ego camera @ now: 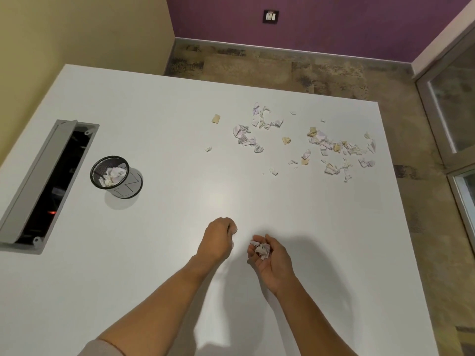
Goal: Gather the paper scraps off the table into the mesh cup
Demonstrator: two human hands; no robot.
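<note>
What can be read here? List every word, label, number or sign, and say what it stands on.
No text here is legible.
On the paper scraps across the table: faint ruled lines and marks, too blurred to read.
On those cupped in the right hand: equally blurred.
On the mesh cup: no label shows.
On the wall socket plate: marks too small to read.

A: How does the mesh cup (113,176) stand?
B: Upright, black, with crumpled white paper inside.
A: And the paper scraps (303,142)?
B: Scattered white and tan, well right of the cup; a wad (261,249) lies nearer, in the right hand (272,263).
</note>
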